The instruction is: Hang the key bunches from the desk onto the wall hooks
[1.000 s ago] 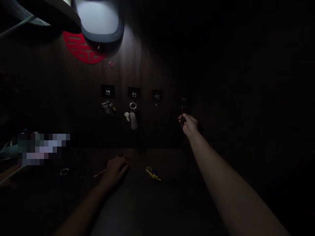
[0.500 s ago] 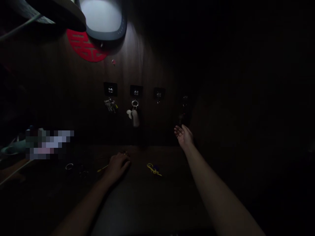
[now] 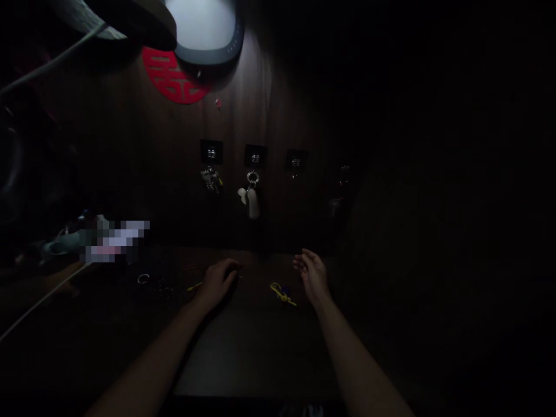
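My left hand (image 3: 219, 281) lies palm down on the dark table, thumb apart from the loosely bent fingers. A thin yellow piece (image 3: 194, 286) shows at its wrist side; anything under the palm is hidden. My right hand (image 3: 313, 275) is in the air, fingers apart and holding nothing visible. Left of it, on the table, lies a looped yellow cord (image 3: 282, 293) with a dark blue piece. On the upright panel, a bunch of keys (image 3: 211, 179) and a ring with pale pendants (image 3: 252, 200) hang from hooks. A dim object (image 3: 334, 204) hangs under the rightmost hook (image 3: 344, 174).
A third hook (image 3: 296, 163) bears nothing visible. Above are a lit lamp (image 3: 204, 29) and a red paper cut-out (image 3: 174, 75). To the left lie a metal ring (image 3: 143, 279), a white cable (image 3: 47, 307) and a blurred pale item (image 3: 117, 240). The right side is very dark.
My right hand has come down and back from below the rightmost hook towards the table. My left hand stays on the table. The whole view has shifted slightly.
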Motion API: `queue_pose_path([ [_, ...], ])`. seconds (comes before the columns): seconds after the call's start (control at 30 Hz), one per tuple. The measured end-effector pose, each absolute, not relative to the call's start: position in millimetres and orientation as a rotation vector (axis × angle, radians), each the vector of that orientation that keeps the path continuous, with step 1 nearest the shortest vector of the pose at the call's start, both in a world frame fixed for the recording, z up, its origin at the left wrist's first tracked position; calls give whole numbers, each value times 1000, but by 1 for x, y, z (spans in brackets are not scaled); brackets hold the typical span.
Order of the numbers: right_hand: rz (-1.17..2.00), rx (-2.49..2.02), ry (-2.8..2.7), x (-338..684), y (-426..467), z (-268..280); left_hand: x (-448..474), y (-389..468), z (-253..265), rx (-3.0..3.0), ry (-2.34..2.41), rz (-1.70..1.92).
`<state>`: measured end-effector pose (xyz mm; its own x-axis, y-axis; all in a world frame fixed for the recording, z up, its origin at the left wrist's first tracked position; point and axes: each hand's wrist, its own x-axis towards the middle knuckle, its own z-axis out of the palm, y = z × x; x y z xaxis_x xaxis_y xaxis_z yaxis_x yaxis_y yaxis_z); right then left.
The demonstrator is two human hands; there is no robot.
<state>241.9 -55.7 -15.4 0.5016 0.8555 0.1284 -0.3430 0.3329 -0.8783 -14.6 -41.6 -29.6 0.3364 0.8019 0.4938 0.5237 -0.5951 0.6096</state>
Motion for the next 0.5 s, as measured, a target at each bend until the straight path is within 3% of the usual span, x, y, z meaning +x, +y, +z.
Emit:
queue_pose_path([
  [0.23,808,-1121,-854,240,-59,-18,-20,-44,-16,2111,1252,1249],
  [0.5,411,-1597,-1750,235,-72,-16,-24,-41,-19,2131,1305,1253],
])
